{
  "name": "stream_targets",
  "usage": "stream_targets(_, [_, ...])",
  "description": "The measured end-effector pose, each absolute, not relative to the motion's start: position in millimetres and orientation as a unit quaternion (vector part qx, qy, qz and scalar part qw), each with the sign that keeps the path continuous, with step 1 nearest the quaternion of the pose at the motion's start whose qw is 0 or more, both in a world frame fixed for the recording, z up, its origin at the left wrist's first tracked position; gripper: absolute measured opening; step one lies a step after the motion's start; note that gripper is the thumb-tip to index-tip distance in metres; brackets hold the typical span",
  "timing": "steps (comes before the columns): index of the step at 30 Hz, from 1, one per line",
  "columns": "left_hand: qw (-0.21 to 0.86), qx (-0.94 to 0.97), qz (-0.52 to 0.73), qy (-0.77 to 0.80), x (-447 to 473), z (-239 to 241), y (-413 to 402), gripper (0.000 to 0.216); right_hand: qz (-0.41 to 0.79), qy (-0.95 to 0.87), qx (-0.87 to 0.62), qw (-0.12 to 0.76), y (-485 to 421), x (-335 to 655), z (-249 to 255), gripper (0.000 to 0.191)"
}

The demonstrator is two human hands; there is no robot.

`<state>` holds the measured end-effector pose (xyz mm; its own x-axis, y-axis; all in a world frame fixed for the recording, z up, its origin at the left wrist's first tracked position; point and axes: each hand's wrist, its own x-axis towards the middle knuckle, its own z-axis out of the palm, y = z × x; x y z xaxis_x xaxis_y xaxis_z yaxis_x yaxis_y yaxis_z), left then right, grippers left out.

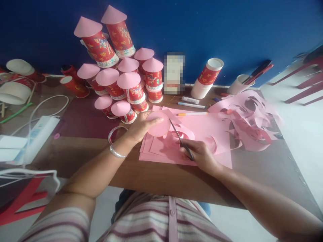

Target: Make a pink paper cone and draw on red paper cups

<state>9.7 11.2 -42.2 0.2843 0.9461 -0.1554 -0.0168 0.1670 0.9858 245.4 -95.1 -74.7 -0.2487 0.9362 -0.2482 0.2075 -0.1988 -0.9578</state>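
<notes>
At frame centre, the left hand (138, 129) gripped a disc (159, 126); the right hand (203, 156) held scissors (187, 151) near its edge. Pink sheets (202, 125) lay beneath on the table (151, 175).

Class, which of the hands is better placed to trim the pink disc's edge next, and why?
Probably the right hand: it holds the scissors, tip near the pink disc, which occupies the left hand.

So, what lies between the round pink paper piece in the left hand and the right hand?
In the head view: black-handled metal scissors, held in the right hand, pointing toward the paper piece.
</notes>
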Motion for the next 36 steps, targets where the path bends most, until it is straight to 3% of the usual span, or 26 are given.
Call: stream_targets(36, [0.616, 0.553, 0.327, 0.455, 6.9, -41.1, 11.3, 0.037, 0.566, -0.539, -0.535, 0.321, -94.9, 242.7, -74.7, 0.056])
